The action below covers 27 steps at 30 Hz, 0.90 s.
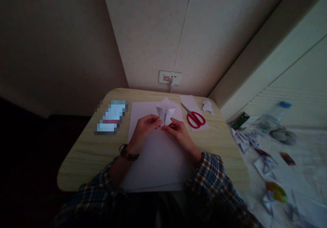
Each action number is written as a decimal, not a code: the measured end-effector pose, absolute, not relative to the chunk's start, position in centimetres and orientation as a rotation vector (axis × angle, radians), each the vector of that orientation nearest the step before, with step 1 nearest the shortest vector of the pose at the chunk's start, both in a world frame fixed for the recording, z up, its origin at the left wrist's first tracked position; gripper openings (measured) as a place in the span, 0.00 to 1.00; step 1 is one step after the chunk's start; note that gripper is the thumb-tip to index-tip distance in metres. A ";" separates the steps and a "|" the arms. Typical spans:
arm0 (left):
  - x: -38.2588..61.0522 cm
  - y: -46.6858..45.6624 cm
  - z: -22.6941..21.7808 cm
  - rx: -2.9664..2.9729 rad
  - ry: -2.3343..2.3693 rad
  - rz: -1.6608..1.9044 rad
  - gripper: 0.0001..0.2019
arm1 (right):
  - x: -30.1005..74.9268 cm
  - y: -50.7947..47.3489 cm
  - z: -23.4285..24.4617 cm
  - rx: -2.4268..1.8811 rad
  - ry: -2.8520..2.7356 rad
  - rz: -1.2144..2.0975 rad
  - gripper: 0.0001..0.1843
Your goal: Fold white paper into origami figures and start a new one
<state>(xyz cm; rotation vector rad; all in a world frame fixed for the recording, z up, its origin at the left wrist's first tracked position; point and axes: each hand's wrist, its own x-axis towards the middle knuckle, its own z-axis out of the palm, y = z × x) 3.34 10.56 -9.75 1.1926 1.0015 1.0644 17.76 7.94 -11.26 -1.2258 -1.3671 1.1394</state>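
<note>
A small piece of folded white paper stands up between my hands, its two pointed flaps spread apart at the top. My left hand pinches its lower left side between thumb and fingers. On the lower right side, my right hand pinches it too. Both hands are just above a stack of white paper sheets on the small wooden table. The fingertips partly hide the bottom of the folded piece.
Red-handled scissors lie on a white paper strip at the right. Behind them sits another folded paper piece. A blurred phone lies at the left. A plugged wall socket is behind the table; a clear bottle and paper scraps lie beyond its right edge.
</note>
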 end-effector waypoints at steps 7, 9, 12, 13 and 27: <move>2.9 10.8 -10.1 1.062 0.981 0.936 0.13 | 17.8 7.9 -11.1 -1.248 -1.387 1.151 0.13; 2.8 10.8 -10.0 1.024 1.004 0.955 0.13 | 17.8 7.9 -11.1 -1.243 -1.394 1.163 0.14; 2.5 11.0 -9.8 0.964 1.019 1.017 0.12 | 17.6 7.7 -10.9 -1.200 -1.408 1.210 0.13; 2.4 11.1 -9.8 0.938 1.018 1.052 0.12 | 17.5 7.6 -10.8 -1.191 -1.417 1.231 0.12; 2.3 11.4 -9.3 0.754 0.919 1.133 0.11 | 17.4 7.2 -10.5 -1.166 -1.448 1.277 0.08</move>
